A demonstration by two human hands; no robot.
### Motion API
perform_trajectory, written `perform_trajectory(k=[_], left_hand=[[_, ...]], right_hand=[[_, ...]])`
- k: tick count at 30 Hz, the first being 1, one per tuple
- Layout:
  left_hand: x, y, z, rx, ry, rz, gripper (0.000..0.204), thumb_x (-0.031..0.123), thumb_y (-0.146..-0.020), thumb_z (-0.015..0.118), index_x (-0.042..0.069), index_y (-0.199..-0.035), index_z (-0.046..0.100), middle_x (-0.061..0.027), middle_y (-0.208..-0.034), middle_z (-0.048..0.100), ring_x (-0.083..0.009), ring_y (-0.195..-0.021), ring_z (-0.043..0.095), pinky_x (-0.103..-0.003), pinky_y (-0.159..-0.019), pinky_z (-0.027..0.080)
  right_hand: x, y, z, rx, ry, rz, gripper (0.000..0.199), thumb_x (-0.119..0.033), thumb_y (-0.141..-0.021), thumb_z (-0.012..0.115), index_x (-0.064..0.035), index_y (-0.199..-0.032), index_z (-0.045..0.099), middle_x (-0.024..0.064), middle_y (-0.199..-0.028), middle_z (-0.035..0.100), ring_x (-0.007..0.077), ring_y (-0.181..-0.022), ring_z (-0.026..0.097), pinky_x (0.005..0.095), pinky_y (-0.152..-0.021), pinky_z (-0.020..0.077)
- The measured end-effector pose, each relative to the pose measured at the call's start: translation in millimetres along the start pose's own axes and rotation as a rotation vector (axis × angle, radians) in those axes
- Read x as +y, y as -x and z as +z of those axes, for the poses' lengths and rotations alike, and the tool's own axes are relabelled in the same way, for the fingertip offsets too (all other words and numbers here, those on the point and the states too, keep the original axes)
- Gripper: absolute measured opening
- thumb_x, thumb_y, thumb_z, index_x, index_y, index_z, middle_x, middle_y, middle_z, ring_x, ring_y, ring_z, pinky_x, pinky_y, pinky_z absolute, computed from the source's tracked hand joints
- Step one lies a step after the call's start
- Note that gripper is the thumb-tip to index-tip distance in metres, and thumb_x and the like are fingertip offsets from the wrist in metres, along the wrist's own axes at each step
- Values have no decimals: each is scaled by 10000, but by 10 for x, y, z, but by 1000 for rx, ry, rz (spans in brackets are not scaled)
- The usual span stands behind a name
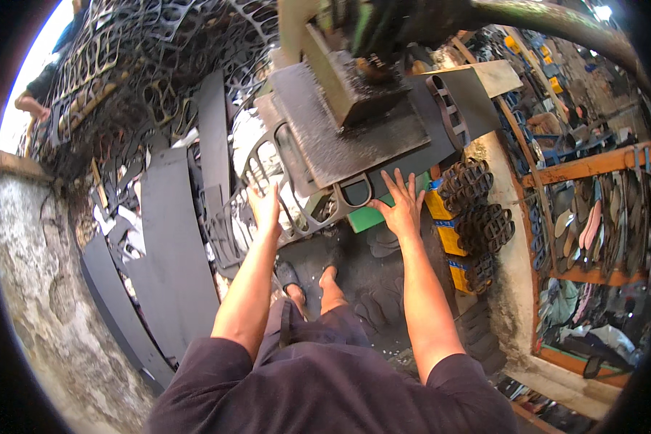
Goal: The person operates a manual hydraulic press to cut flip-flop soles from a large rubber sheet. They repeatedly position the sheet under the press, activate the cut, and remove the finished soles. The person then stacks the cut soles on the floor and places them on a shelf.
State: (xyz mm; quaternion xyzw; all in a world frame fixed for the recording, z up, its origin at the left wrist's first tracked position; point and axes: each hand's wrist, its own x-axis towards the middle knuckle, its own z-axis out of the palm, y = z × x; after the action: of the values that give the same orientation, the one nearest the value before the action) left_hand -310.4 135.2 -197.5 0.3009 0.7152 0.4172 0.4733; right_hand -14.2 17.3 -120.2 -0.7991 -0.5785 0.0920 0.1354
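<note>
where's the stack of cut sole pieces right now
In the head view, the dark sole stacks sit right of the right hand, atop yellow blocks beside the press plate.

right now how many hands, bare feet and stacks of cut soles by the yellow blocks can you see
hands: 2 (left hand, right hand), both flat on the punched rubber sheet
bare feet: 2
stacks of cut soles: 3
total: 7
</note>
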Motion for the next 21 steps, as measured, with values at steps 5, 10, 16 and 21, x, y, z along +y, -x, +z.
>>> perform_trajectory(k=[5,10,16,21], left_hand=[[399,36,-180,-392,484,-263,351,346,-973,726,92,-1212,681,-12,-948,662,-154,-878,644,-298,-815,527],[977,-157,-103,-430,262,-84,414,225,-961,742,41,-1316,635,-57,-1080,708,-141,-991,656,-310,-904,515],[2674,1259,484,-302,374,818,316,79,-1029,637,-5,-1331,594,-116,-1284,644,-178,-1187,619,-325,-1062,473],[4949,3238,565,-490,246,1792,537,375,-1049,471,-70,-1320,599,-251,-1192,669,-384,-1165,633,-422,-1043,480]], right_hand=[[348,-489,-52,25,-45,61,834,-654,-779,735,-178,-1450,597,45,-1636,410,370,-1573,188,714,-1219,74],[334,-929,-14,50,-89,68,775,-610,-828,734,-116,-1413,621,99,-1612,436,376,-1574,174,711,-1218,70],[316,-705,-967,-167,-30,89,673,-527,-865,739,-67,-1349,650,181,-1472,550,401,-1476,366,713,-1198,155],[-493,-714,-4220,972,366,-448,368,-386,-907,726,-61,-1076,749,123,-1048,744,336,-1050,675,521,-1053,424]])
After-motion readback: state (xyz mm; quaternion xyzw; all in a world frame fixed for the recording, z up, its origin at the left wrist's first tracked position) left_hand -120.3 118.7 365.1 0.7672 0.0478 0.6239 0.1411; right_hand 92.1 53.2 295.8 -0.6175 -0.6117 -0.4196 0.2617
